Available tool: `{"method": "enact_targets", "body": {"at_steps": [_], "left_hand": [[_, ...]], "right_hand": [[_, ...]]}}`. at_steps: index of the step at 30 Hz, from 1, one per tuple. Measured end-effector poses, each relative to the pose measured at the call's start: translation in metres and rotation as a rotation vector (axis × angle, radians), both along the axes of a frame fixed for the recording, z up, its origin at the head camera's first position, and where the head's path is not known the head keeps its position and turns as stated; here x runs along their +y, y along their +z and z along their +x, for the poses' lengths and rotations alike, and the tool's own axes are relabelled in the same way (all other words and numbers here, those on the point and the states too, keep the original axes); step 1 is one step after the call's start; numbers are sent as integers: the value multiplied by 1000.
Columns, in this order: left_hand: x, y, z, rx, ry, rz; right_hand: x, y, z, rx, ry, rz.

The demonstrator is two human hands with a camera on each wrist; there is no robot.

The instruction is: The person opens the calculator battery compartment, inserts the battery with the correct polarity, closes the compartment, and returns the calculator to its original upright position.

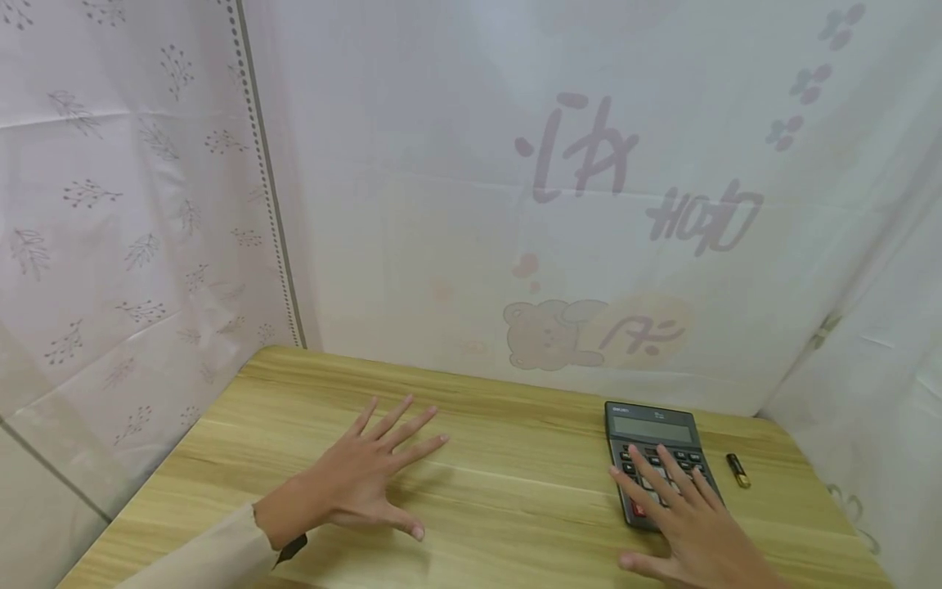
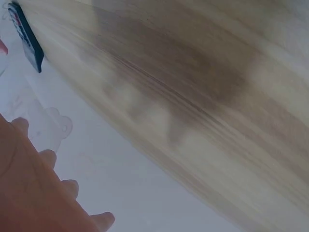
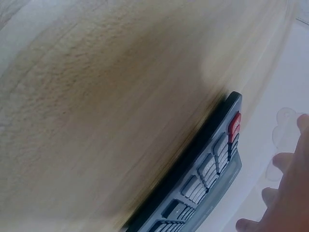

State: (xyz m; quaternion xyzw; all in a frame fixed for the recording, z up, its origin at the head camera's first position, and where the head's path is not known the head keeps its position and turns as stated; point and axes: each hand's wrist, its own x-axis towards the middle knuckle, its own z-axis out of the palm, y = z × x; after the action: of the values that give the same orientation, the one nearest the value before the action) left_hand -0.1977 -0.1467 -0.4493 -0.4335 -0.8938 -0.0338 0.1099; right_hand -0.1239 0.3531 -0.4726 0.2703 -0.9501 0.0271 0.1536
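A dark grey calculator lies on the right part of the wooden table, its display toward the far edge. Above its keys hovers my right hand, fingers spread and straight, holding nothing. The right wrist view shows the calculator from the side, apart from the fingertips. Over the table's left middle my left hand is spread wide, with nothing in it and a shadow below. Right of the calculator lies a small black and gold battery.
The wooden table has a light grain and rounded far corners. Pale printed curtains hang around its back and sides, with a bear drawing and lettering on the back one.
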Motion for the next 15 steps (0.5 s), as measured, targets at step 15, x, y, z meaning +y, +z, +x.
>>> {"method": "enact_targets", "body": {"at_steps": [15], "left_hand": [[25,0,7,-513,-15,245]], "right_hand": [[6,7,-2,-242,-170,-81]]}}
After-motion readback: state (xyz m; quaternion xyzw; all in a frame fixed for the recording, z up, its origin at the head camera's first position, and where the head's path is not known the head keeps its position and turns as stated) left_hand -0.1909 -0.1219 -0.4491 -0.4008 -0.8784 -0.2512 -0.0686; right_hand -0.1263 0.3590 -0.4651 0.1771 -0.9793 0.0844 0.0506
